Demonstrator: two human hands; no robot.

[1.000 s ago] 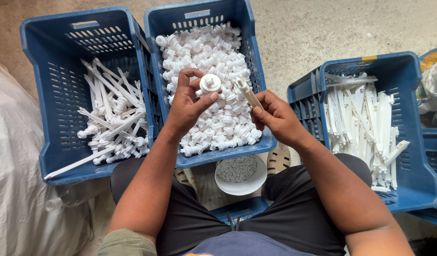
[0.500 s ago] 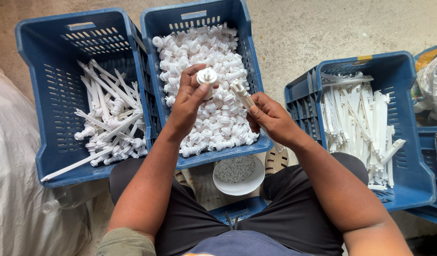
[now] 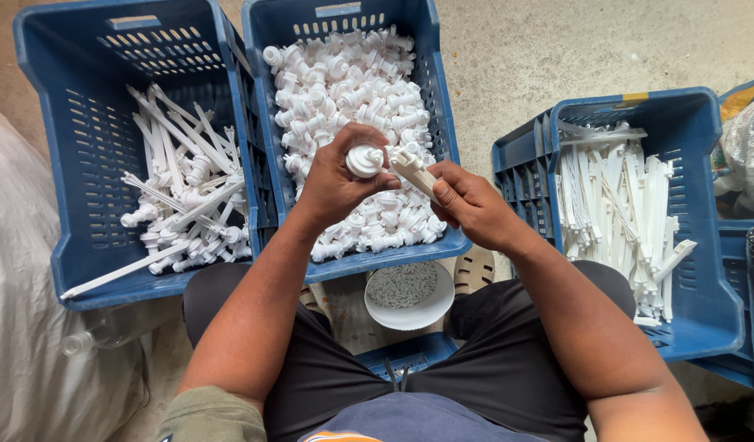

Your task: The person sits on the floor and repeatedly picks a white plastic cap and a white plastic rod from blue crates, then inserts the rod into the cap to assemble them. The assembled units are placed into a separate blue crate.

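My left hand [image 3: 338,182] grips a small white plastic cap piece [image 3: 365,160], held up over the middle blue crate [image 3: 438,90]. My right hand [image 3: 469,203] holds a flat white plastic strip [image 3: 414,169], whose tip meets the cap piece. The middle crate is full of several white cap pieces [image 3: 344,82]. Both hands hover just above this heap, close together.
The left blue crate [image 3: 90,147] holds several assembled white pieces with long strips. The right blue crate [image 3: 696,213] holds loose white strips [image 3: 614,205]. A white bowl of small grey parts [image 3: 408,293] sits between my knees. A white sack [image 3: 17,311] lies at the left.
Both hands have stayed over the middle crate; the strip in my right hand has come in against the cap piece in my left hand.
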